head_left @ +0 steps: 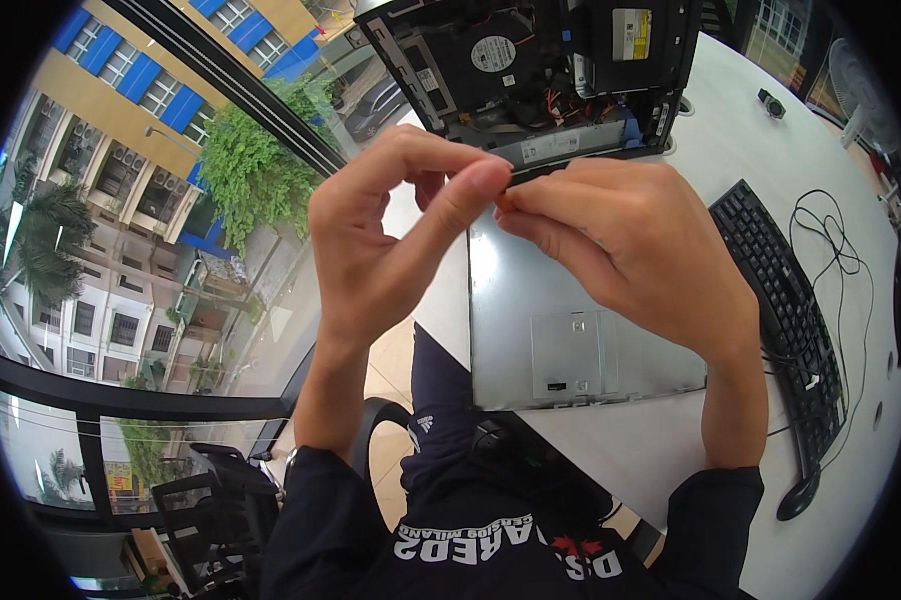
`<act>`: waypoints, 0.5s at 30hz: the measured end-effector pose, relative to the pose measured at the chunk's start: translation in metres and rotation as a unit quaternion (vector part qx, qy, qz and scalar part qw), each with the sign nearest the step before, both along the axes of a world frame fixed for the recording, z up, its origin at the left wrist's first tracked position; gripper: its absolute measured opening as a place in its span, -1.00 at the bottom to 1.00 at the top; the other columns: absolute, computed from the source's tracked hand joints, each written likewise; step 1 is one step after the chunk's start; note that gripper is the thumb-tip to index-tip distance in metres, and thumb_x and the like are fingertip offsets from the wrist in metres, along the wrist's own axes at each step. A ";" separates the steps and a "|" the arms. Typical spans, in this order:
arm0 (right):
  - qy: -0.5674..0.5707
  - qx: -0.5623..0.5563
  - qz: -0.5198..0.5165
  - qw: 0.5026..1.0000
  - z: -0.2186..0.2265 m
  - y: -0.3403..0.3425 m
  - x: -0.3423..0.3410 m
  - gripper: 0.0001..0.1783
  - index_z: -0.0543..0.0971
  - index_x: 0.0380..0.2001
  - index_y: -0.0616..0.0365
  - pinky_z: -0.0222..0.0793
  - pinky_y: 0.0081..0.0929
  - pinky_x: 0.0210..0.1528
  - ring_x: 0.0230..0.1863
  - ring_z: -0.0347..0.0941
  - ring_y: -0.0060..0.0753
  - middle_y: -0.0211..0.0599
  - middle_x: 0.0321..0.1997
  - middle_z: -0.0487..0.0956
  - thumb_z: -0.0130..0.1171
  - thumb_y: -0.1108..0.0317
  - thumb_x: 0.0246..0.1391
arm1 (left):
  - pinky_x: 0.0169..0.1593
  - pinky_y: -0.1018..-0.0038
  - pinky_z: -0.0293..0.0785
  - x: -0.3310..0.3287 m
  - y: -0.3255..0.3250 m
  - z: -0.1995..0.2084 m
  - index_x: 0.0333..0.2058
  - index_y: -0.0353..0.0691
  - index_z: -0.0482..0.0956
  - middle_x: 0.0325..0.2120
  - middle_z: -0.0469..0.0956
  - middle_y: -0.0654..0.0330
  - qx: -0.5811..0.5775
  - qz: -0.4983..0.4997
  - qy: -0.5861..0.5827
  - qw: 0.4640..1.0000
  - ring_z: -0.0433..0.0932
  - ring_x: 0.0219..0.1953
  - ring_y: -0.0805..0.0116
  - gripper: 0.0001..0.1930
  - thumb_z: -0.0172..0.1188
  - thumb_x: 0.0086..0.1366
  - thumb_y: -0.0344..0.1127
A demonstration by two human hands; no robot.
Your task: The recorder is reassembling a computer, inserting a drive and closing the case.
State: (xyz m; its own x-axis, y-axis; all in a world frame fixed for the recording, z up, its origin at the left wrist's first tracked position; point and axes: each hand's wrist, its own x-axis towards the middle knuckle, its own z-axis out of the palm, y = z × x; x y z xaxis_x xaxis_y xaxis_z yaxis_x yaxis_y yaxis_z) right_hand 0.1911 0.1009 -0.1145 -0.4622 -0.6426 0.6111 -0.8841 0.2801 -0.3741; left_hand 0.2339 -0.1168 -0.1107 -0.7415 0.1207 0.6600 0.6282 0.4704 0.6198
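Both my hands are raised and meet at the fingertips above a silver metal side panel [515, 285], which lies flat on the white table. My left hand [390, 215] pinches with its thumb against its index finger. My right hand [635, 245] is closed in a pinch too, its fingertips touching those of the left. Whatever sits between them is mostly hidden; only a tiny dark and orange-brown spot shows there. Just beyond my hands, a black desktop computer case [545, 148] stands open, with its fan, wires and a drive visible inside.
To the right lie a black keyboard [785, 310] with a loose cable and a black mouse [798, 495]. A wristwatch [770, 103] rests on the table [735, 125] at the far right. Windows border the left side, and a black office chair [215, 500] stands at lower left.
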 end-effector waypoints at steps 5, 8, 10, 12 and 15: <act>0.035 -0.062 0.037 0.997 0.001 0.002 -0.008 -0.83 0.71 -0.20 0.26 0.53 -0.47 -0.36 -0.44 0.65 -0.26 -0.16 -0.39 0.71 0.33 0.41 0.17 | -0.44 0.68 0.26 0.013 0.013 -0.003 -0.14 -0.34 0.66 -0.44 0.62 0.27 0.280 -0.061 -0.175 0.942 0.42 -0.47 0.69 -0.73 0.23 0.47 -0.21; -0.019 -0.060 0.048 0.997 0.003 0.002 -0.005 -0.86 0.71 -0.22 0.27 0.54 -0.53 -0.39 -0.46 0.66 -0.39 -0.20 -0.42 0.71 0.31 0.44 0.19 | -0.44 0.67 0.26 0.013 0.015 -0.001 -0.15 -0.35 0.66 -0.45 0.59 0.30 0.357 -0.112 -0.232 0.898 0.42 -0.47 0.67 -0.71 0.22 0.47 -0.18; -0.032 -0.066 0.055 0.996 0.004 0.001 -0.003 -0.87 0.71 -0.22 0.27 0.54 -0.55 -0.41 -0.47 0.66 -0.42 -0.21 -0.44 0.71 0.30 0.46 0.20 | -0.44 0.67 0.25 0.015 0.016 -0.002 -0.13 -0.34 0.65 -0.45 0.57 0.32 0.358 -0.108 -0.242 0.895 0.42 -0.45 0.67 -0.69 0.21 0.48 -0.15; -0.043 -0.073 0.061 0.995 0.005 0.001 -0.001 -0.88 0.71 -0.23 0.27 0.53 -0.57 -0.42 -0.48 0.65 -0.45 -0.23 -0.46 0.70 0.29 0.47 0.20 | -0.43 0.66 0.26 0.017 0.019 -0.002 -0.11 -0.33 0.64 -0.44 0.57 0.32 0.413 -0.137 -0.267 0.860 0.43 -0.43 0.65 -0.69 0.21 0.48 -0.14; -0.055 -0.083 0.057 0.993 -0.007 -0.003 -0.009 -0.89 0.69 -0.25 0.28 0.51 -0.56 -0.42 -0.50 0.63 -0.45 -0.23 -0.50 0.66 0.27 0.46 0.22 | -0.45 0.60 0.22 0.008 0.026 -0.008 -0.09 -0.38 0.59 -0.44 0.59 0.32 0.496 -0.113 -0.318 0.800 0.42 -0.43 0.58 -0.67 0.08 0.53 -0.17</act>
